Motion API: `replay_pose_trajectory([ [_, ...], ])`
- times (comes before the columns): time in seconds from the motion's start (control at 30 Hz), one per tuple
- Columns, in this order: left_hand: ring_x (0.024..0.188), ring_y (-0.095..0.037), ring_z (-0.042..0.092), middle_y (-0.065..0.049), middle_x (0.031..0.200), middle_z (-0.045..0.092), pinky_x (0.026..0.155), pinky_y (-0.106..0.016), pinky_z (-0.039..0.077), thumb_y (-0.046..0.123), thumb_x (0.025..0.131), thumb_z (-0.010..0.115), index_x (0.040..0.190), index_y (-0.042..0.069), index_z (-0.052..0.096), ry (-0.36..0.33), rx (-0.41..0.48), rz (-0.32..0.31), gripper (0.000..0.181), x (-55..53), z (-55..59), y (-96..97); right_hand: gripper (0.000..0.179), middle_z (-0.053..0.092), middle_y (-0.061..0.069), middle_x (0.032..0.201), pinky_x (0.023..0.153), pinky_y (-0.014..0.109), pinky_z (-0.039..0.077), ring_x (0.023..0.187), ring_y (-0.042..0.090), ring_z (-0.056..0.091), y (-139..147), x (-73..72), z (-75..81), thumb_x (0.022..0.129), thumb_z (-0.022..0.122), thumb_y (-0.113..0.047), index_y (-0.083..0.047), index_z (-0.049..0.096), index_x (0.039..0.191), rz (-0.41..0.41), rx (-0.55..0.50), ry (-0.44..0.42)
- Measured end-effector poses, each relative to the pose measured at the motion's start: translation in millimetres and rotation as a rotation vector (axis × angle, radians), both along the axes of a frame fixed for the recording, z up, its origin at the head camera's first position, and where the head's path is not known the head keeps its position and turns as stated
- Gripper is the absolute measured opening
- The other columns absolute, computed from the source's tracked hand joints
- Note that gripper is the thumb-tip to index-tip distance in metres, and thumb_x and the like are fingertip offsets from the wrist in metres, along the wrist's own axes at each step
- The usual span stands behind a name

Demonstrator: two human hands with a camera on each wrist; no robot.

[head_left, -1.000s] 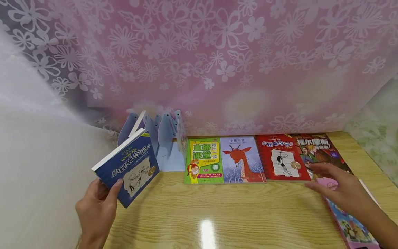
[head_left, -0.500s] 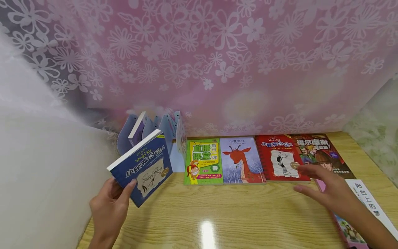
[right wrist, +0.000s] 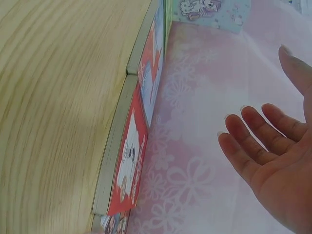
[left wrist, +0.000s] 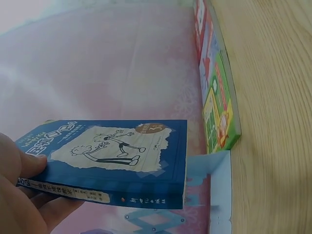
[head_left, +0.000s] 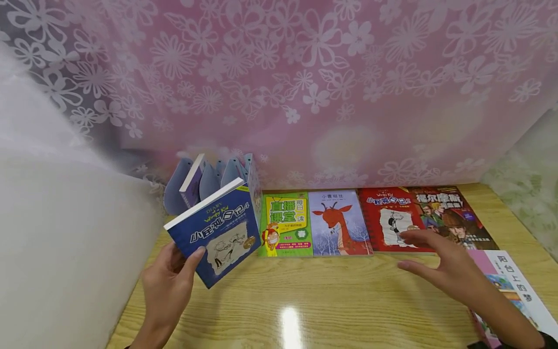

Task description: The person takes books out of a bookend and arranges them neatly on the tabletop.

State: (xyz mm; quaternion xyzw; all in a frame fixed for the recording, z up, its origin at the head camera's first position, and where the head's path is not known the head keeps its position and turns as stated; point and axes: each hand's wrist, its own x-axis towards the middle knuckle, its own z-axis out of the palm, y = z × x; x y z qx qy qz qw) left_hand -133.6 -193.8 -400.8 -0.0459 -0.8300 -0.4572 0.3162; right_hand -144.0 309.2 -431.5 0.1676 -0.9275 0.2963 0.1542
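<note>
My left hand (head_left: 167, 286) grips a blue comic book (head_left: 226, 218) above the table, thumb on the front cover and fingers behind. The book is tilted, with its white page edge facing up and left. In the left wrist view, the book's spine (left wrist: 146, 200) shows under the cover drawing. Behind it stands a light blue file rack (head_left: 211, 182), partly hidden, with a purple book (head_left: 192, 184) leaning in one slot. My right hand (head_left: 449, 276) hovers holding nothing, fingers spread from the thumb, in front of the red book (head_left: 379, 232).
Along the curtain (head_left: 305, 121) lie a green book (head_left: 285, 228), a deer book (head_left: 342, 228), the red one and a dark detective book (head_left: 453, 218). At right, under my forearm, is a pink and white book (head_left: 519, 281). A white surface (head_left: 65, 252) borders the wooden table (head_left: 331, 300) on the left.
My left hand has carried the blue book to the right, now in front of the rack. My right hand has drifted left, uncovering more of the pink and white book.
</note>
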Motion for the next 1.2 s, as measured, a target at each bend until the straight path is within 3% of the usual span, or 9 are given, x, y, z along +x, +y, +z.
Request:
replay_pose_trajectory([
  [0.3, 0.091, 0.007, 0.072, -0.019, 0.11, 0.079, 0.073, -0.014, 0.061, -0.005, 0.091, 0.075, 0.128, -0.003, 0.065, -0.075, 0.053, -0.077, 0.038, 0.3, 2.1, 17.6, 0.063, 0.071, -0.001, 0.124, 0.092, -0.001, 0.042, 0.112, -0.017, 0.056, -24, -4.4, 4.3, 0.08, 0.09, -0.015, -0.018, 0.063, 0.136, 0.081, -0.039, 0.027],
  [0.63, 0.089, -0.013, 0.08, -0.014, 0.109, 0.08, 0.072, -0.019, 0.063, -0.003, 0.091, 0.076, 0.129, 0.001, 0.066, -0.115, 0.061, -0.162, 0.039, 0.3, -1.1, 33.2, 0.06, 0.073, -0.004, 0.124, 0.091, 0.008, 0.052, 0.11, -0.006, 0.066, -44, -7.4, 5.9, 0.081, 0.09, -0.022, -0.021, 0.064, 0.135, 0.089, -0.004, 0.021],
  [0.87, 0.09, -0.022, 0.081, -0.014, 0.111, 0.08, 0.075, -0.02, 0.063, -0.004, 0.089, 0.076, 0.129, 0.002, 0.066, -0.09, 0.037, -0.226, 0.042, 0.1, -4.6, 42.9, 0.062, 0.072, -0.004, 0.126, 0.092, 0.012, 0.055, 0.112, -0.003, 0.067, -56, -8.5, 5.7, 0.081, 0.089, -0.02, -0.024, 0.062, 0.137, 0.155, -0.05, -0.002],
  [1.03, 0.089, -0.022, 0.081, -0.015, 0.111, 0.08, 0.075, -0.021, 0.064, -0.004, 0.089, 0.076, 0.129, 0.002, 0.066, -0.054, 0.022, -0.279, 0.042, -0.9, -6.3, 51.0, 0.063, 0.072, -0.002, 0.127, 0.091, 0.015, 0.057, 0.11, 0.005, 0.071, -63, -10.4, 3.7, 0.081, 0.089, -0.018, -0.022, 0.061, 0.138, 0.192, -0.085, -0.01],
  [1.2, 0.089, -0.02, 0.081, -0.014, 0.111, 0.08, 0.073, -0.021, 0.064, -0.002, 0.091, 0.076, 0.129, 0.003, 0.066, -0.046, 0.023, -0.319, 0.039, 0.2, -7.3, 59.2, 0.061, 0.073, -0.003, 0.126, 0.091, 0.024, 0.06, 0.11, 0.005, 0.07, -69, -11.5, 2.9, 0.081, 0.089, -0.018, -0.019, 0.062, 0.136, 0.207, -0.096, -0.018],
])
